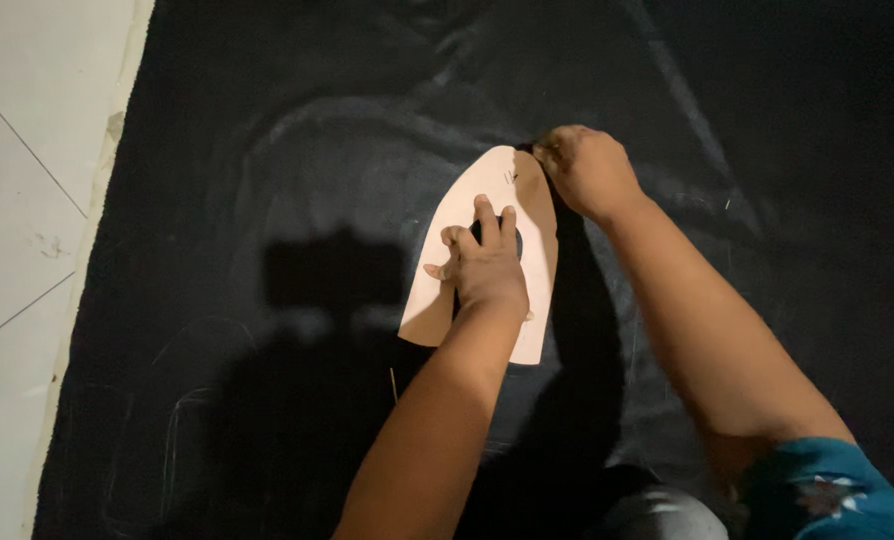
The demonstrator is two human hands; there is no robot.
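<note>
On top of the black fabric [267,150] sits a pale card template [542,250], roughly in the middle, its long axis running from the pointed tip far from the person down to the wide end near them. Left hand [487,265] is spread flat on the template, fingers splayed, pinning it. Right hand [587,170] is bunched tight right at the tip, pinching something small, can't tell what. Faint chalk outlines [182,420] show left of the template.
</note>
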